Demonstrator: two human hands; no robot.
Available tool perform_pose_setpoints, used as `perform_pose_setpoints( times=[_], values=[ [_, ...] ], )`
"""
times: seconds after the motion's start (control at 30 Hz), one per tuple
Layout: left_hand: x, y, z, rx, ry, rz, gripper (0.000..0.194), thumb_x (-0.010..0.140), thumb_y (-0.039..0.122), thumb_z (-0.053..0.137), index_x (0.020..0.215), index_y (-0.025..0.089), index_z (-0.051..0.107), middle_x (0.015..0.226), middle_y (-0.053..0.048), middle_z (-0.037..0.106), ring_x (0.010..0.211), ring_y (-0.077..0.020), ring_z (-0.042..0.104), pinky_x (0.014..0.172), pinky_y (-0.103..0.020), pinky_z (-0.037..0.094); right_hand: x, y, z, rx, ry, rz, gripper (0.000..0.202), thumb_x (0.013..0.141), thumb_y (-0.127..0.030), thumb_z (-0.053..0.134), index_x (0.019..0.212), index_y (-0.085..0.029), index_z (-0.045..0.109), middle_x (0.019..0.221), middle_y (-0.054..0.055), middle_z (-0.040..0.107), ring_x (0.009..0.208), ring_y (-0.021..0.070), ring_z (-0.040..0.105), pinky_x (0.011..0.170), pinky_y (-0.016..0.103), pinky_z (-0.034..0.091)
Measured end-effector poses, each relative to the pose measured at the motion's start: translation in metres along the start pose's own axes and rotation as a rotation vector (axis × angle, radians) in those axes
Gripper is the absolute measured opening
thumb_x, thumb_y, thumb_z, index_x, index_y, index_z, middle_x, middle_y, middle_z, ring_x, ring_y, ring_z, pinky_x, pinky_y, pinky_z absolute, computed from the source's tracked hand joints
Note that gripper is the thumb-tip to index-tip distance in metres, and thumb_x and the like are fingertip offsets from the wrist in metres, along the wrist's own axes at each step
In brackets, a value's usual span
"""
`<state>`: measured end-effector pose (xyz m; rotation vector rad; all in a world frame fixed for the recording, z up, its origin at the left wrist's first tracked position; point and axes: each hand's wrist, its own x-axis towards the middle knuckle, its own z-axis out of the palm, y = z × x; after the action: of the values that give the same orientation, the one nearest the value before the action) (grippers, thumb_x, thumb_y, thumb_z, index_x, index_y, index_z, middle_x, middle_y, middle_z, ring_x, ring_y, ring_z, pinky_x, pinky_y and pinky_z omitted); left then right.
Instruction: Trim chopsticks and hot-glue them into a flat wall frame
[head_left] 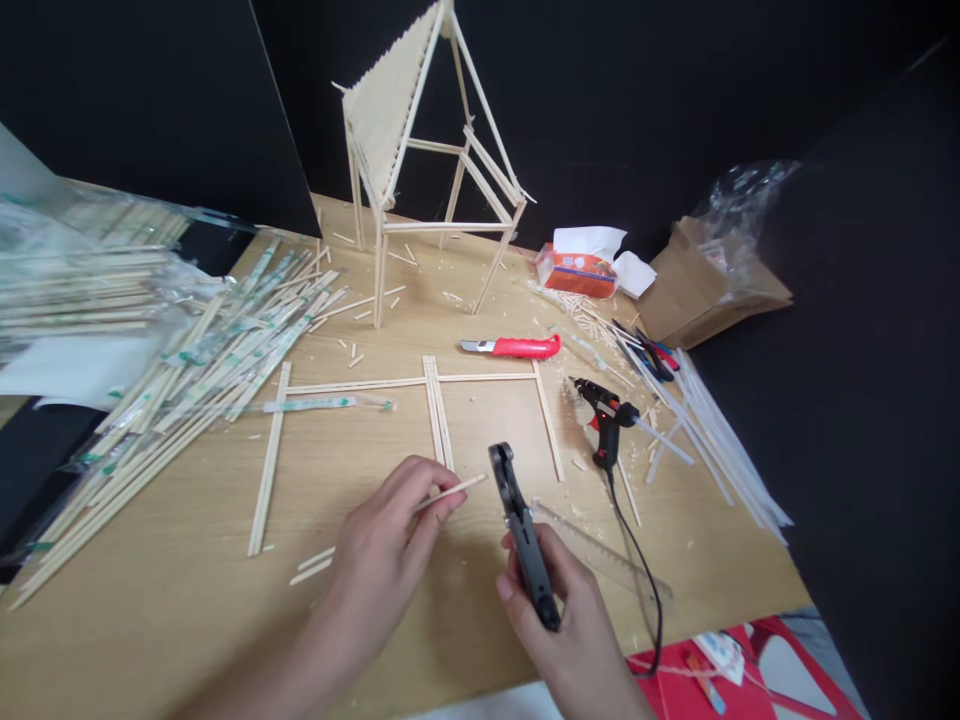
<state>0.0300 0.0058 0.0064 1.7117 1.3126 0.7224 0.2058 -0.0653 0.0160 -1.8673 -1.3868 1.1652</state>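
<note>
My left hand (397,535) pinches a thin wooden chopstick (457,488) between thumb and fingers, its free end pointing right. My right hand (559,620) is wrapped around a dark grey plier-like cutting tool (523,530), held with its curved head up, close to the stick's tip but apart from it. Beyond both hands, a flat frame of chopsticks (356,385) lies on the wooden table (225,640). Loose stick ends (313,565) show beside my left wrist. A clear ruler (600,550) lies partly behind my right hand.
A chopstick house frame (450,228) stands at the back. Wrapped and loose chopsticks (217,365) are heaped at left. Right of centre lie a red utility knife (525,347), a corded glue gun (606,420) and glue sticks (727,440). A cardboard box (690,290) stands behind.
</note>
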Motion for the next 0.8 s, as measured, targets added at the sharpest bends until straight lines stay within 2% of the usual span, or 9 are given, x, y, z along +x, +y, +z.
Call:
perform_pose_setpoints(
  times=[0.1, 0.2, 0.33, 0.47, 0.53, 0.7, 0.8],
  values=[
    [0.001, -0.001, 0.002, -0.037, 0.079, 0.069, 0.013, 0.091, 0.029, 0.047, 0.088, 0.023, 0.058, 0.098, -0.003, 0.058, 0.092, -0.014, 0.058, 0.073, -0.022, 0.045, 0.001, 0.001, 0.002, -0.004, -0.022, 0.013, 0.02, 0.078, -0.027, 0.056, 0.096, -0.019, 0.052, 0.07, -0.002, 0.051, 0.061, 0.0126, 0.05, 0.057, 0.022, 0.04],
    [0.0, -0.001, 0.002, 0.004, 0.124, 0.103, 0.013, 0.09, 0.028, 0.05, 0.089, 0.024, 0.063, 0.098, -0.003, 0.059, 0.089, -0.0136, 0.06, 0.068, -0.02, 0.046, 0.001, 0.003, 0.003, -0.008, -0.056, 0.009, 0.022, 0.078, -0.026, 0.056, 0.099, -0.019, 0.051, 0.075, -0.001, 0.054, 0.064, 0.0136, 0.052, 0.059, 0.022, 0.041],
    [-0.004, 0.001, 0.003, 0.153, 0.206, 0.178, 0.013, 0.089, 0.026, 0.052, 0.095, 0.025, 0.064, 0.093, 0.0, 0.063, 0.078, -0.0103, 0.063, 0.059, -0.017, 0.044, 0.002, 0.004, 0.002, -0.047, -0.055, -0.016, 0.024, 0.078, -0.022, 0.055, 0.101, -0.019, 0.05, 0.074, -0.001, 0.056, 0.065, 0.0141, 0.053, 0.061, 0.023, 0.041],
    [-0.006, 0.003, 0.002, 0.312, 0.223, 0.266, 0.015, 0.092, 0.025, 0.049, 0.098, 0.024, 0.063, 0.085, 0.002, 0.068, 0.066, -0.0081, 0.062, 0.062, -0.018, 0.045, 0.002, 0.004, 0.002, -0.07, -0.054, -0.034, 0.023, 0.079, -0.022, 0.055, 0.102, -0.02, 0.05, 0.074, -0.001, 0.056, 0.065, 0.014, 0.053, 0.061, 0.023, 0.041],
    [-0.006, 0.002, 0.003, 0.381, 0.237, 0.289, 0.016, 0.092, 0.025, 0.049, 0.099, 0.024, 0.063, 0.085, 0.003, 0.068, 0.064, -0.0077, 0.062, 0.064, -0.018, 0.046, 0.002, 0.005, 0.003, -0.058, -0.067, -0.036, 0.02, 0.081, -0.023, 0.055, 0.101, -0.021, 0.051, 0.075, -0.001, 0.055, 0.066, 0.0139, 0.052, 0.062, 0.023, 0.041],
    [-0.009, -0.004, 0.004, 0.598, 0.338, 0.339, 0.015, 0.088, 0.024, 0.056, 0.099, 0.027, 0.064, 0.091, 0.005, 0.07, 0.064, -0.0075, 0.064, 0.058, -0.02, 0.042, 0.003, 0.009, 0.005, 0.051, -0.143, -0.013, 0.016, 0.086, -0.026, 0.052, 0.101, -0.021, 0.051, 0.079, -0.001, 0.054, 0.071, 0.0136, 0.052, 0.062, 0.021, 0.04],
    [-0.011, -0.004, 0.002, 0.738, 0.39, 0.42, 0.023, 0.086, 0.018, 0.057, 0.104, 0.03, 0.064, 0.095, 0.005, 0.071, 0.064, -0.0091, 0.064, 0.057, -0.023, 0.04, 0.005, 0.011, 0.004, 0.103, -0.182, 0.003, 0.017, 0.087, -0.029, 0.053, 0.102, -0.02, 0.051, 0.082, 0.0, 0.055, 0.074, 0.0137, 0.053, 0.063, 0.021, 0.04]
  ],
)
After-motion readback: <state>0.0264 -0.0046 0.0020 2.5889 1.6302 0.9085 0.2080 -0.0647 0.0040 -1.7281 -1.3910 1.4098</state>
